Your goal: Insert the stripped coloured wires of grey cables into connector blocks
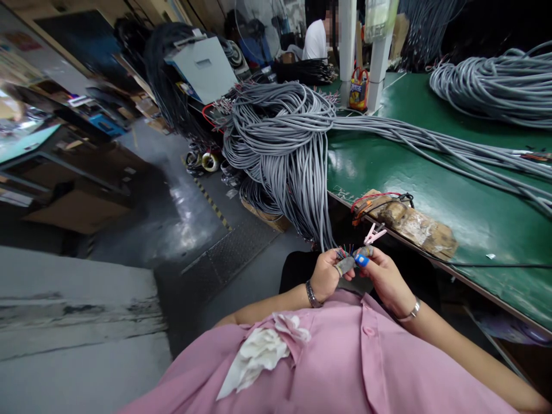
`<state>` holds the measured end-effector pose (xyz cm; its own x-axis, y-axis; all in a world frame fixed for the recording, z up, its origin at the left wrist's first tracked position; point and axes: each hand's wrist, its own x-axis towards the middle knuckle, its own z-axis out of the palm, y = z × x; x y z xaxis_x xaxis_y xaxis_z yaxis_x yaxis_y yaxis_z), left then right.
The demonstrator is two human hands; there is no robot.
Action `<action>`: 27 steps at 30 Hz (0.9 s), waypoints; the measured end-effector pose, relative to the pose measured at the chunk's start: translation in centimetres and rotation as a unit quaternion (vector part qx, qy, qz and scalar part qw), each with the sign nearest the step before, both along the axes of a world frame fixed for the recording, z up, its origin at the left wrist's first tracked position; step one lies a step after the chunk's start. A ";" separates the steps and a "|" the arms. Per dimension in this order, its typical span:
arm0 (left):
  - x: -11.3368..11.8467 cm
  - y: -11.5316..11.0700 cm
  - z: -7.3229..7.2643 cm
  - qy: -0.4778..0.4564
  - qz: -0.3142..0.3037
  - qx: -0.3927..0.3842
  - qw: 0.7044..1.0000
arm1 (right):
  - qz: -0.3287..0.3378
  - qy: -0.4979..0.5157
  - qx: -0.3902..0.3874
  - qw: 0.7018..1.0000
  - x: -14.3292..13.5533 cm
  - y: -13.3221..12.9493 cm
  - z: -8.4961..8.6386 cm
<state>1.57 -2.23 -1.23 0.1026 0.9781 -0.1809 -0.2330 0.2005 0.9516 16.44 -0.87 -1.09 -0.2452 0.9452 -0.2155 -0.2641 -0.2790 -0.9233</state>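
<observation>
My left hand is closed in a pinch around the end of a grey cable, with thin red, green and blue wires fanning out above the fingers. Touching those wires from the right, my right hand is also pinched, and its thumb wears a blue covering. Grey wraps cover some fingertips on both hands. A large bundle of grey cables hangs over the table edge just beyond my hands. Close to the right hand, a pink clip sits at the edge.
The green table carries a taped wooden block, a coil of grey cable and a snack packet. A grey box stands beyond the bundle. Someone in a white shirt is at the back.
</observation>
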 end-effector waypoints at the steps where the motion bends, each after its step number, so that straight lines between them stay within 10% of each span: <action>1: 0.0 0.0 0.0 0.007 -0.002 0.002 1.000 | -0.006 -0.002 0.005 1.000 -0.1 0.0 0.1; 27: -0.5 0.0 -0.2 0.014 0.006 -0.001 1.000 | -0.031 0.021 -0.033 0.999 -0.4 0.4 0.7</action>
